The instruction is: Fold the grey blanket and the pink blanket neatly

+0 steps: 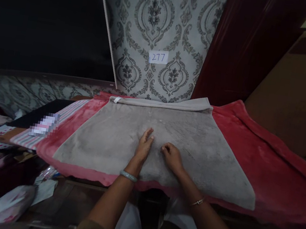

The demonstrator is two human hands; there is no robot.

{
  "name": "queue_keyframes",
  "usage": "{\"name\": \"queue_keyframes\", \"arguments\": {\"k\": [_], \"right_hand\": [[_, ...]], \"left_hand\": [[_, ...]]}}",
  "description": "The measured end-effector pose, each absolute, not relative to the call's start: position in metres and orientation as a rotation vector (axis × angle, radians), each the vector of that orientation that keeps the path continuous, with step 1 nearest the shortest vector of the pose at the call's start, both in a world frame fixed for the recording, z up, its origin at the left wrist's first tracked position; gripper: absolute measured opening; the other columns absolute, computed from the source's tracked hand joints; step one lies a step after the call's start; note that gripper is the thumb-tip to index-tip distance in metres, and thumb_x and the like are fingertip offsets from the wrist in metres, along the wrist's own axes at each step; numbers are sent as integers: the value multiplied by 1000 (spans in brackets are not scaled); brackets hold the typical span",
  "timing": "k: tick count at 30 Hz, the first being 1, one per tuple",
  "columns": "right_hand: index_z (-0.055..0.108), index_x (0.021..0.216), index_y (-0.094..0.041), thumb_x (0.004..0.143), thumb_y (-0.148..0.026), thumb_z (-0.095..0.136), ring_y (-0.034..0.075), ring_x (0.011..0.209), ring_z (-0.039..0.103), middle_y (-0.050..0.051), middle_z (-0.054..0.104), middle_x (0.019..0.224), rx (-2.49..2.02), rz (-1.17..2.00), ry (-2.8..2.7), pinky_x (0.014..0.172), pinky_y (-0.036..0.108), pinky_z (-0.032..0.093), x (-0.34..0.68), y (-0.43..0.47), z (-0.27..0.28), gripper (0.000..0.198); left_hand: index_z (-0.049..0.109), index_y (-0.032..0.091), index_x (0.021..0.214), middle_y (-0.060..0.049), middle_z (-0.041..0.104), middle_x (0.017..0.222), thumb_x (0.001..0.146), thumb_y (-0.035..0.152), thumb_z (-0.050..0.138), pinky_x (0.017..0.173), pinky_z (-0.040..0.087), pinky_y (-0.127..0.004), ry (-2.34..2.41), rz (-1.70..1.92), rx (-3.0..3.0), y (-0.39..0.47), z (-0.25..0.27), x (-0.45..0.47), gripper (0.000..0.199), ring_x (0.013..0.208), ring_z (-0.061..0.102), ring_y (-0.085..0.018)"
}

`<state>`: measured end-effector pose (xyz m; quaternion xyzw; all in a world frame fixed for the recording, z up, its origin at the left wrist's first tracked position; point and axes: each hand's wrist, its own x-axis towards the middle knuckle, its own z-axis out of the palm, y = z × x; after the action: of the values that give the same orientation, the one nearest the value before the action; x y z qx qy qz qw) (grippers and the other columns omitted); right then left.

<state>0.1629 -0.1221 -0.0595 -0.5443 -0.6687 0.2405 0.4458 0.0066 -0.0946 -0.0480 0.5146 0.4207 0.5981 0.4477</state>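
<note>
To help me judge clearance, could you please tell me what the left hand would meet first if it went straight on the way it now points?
The left hand would probably first meet the folded far edge of the grey cloth, though the hand's height is unclear.

Fleecy matt grey cloth [168,127], plush red cloth [241,149], glossy dark-red panel [235,46]

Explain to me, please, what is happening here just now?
A person's left hand, open, and right hand, loosely curled, are over a grey cloth. It lies spread on a red cloth, and a white tag shows near its far edge. Whether the hands touch it is hard to tell.
</note>
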Motion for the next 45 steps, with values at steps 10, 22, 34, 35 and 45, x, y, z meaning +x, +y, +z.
{"name": "queue_keyframes", "arguments": {"k": [10, 22, 34, 35, 45], "right_hand": [[61, 83, -20, 92, -46, 35, 17, 63, 57, 5, 62, 76, -1275, 753, -1550, 61, 29, 44, 167, -125, -54, 38], [59, 71, -20, 76, -27, 54, 16, 69, 54, 1, 62, 71, -1292, 684, -1579, 66, 28, 40, 163, -126, -53, 10], [56, 70, -21, 75, -21, 55, 17, 74, 54, 1, 63, 75, -1303, 619, -1623, 72, 27, 40, 163, -128, -51, 5], [56, 69, -21, 75, -21, 55, 17, 74, 54, 1, 63, 75, -1305, 613, -1624, 72, 27, 40, 163, -127, -52, 6], [63, 87, -20, 93, -25, 41, 20, 92, 60, 7, 66, 90, -1265, 512, -1610, 87, 33, 46, 162, -132, -54, 23]], "left_hand": [[60, 24, 130, -9, 59, 142, 83, 20, 60, 122, 26, -45, 1074, 1464, 1302, -96, -44, 5, 47, 138, 48, -24], [45, 17, 147, -12, 44, 155, 80, 20, 60, 122, 24, -38, 1267, 1193, 1550, -94, -38, 2, 68, 146, 36, -22], [16, 22, 160, -15, 2, 168, 81, 38, 66, 124, 4, -48, 1642, 236, 2184, -105, -5, 11, 94, 155, -4, -28], [15, 22, 160, -15, 2, 168, 82, 37, 64, 123, 4, -47, 1649, 208, 2193, -105, -4, 12, 94, 155, -4, -28], [24, 19, 159, -14, 10, 168, 92, 37, 52, 125, 9, -47, 1696, 165, 2357, -114, -8, 11, 74, 155, 4, -28]]}}
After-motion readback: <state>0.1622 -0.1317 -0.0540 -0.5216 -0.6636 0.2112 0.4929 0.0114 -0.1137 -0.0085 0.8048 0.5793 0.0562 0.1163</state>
